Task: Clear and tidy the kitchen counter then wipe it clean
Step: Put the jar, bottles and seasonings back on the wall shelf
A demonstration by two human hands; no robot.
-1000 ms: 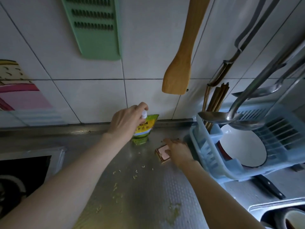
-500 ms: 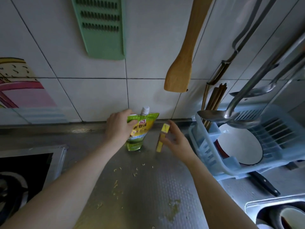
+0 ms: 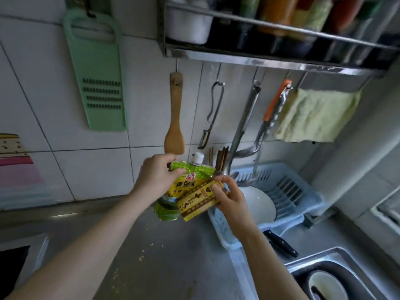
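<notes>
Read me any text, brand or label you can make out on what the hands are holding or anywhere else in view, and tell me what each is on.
"黄豆酱", probably, the large characters blurred: on the green spouted pouch held by the left hand.
Red round brand logo above them: too blurred to read.
Dark brush characters on the yellow-brown box gripped by the right hand: too blurred to read.
Shelf bottles: labels unreadable.
</notes>
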